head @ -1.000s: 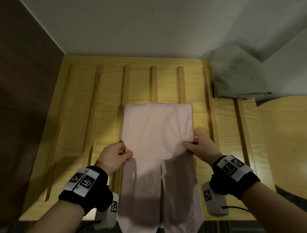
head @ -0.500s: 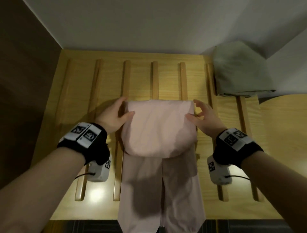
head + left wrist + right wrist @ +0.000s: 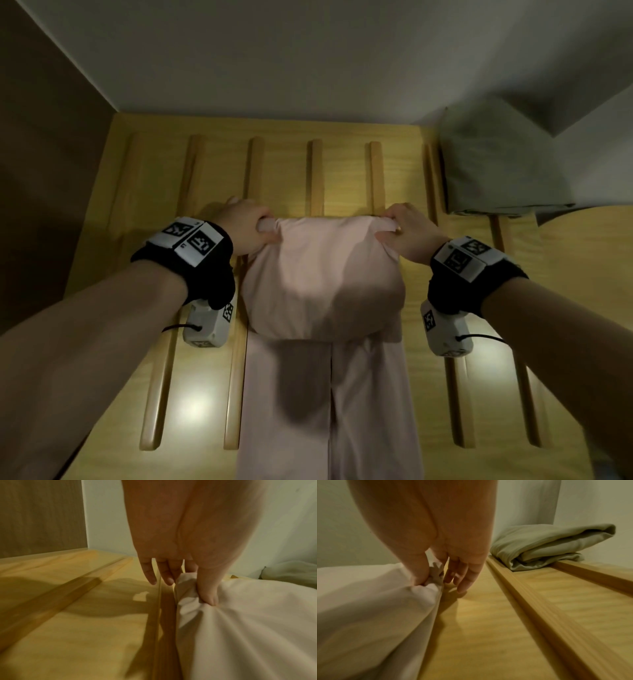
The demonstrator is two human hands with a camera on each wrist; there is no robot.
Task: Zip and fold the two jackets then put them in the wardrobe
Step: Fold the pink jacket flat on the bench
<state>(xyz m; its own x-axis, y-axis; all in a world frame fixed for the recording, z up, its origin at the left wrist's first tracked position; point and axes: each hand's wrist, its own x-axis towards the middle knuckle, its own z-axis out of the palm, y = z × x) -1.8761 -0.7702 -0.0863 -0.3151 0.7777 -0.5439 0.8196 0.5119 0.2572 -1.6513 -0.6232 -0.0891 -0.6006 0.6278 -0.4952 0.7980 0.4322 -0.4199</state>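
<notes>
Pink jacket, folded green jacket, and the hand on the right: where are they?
Pink fabric jacket (image 3: pixel 325 274), head view, middle of its folded top.
Folded grey-green jacket (image 3: pixel 547 543), right wrist view, upper layer.
Right hand (image 3: pixel 409 233), head view, its back.

Smooth matt pink cloth jacket bunches between the fingers, beside glossy varnished wooden slats.

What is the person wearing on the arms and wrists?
Both forearms are bare, with no sleeves. Each wrist carries a black band topped with white plates printed with black square markers. Under each wrist hangs a pale grey camera box, also marked, with a thin black cable.
</notes>
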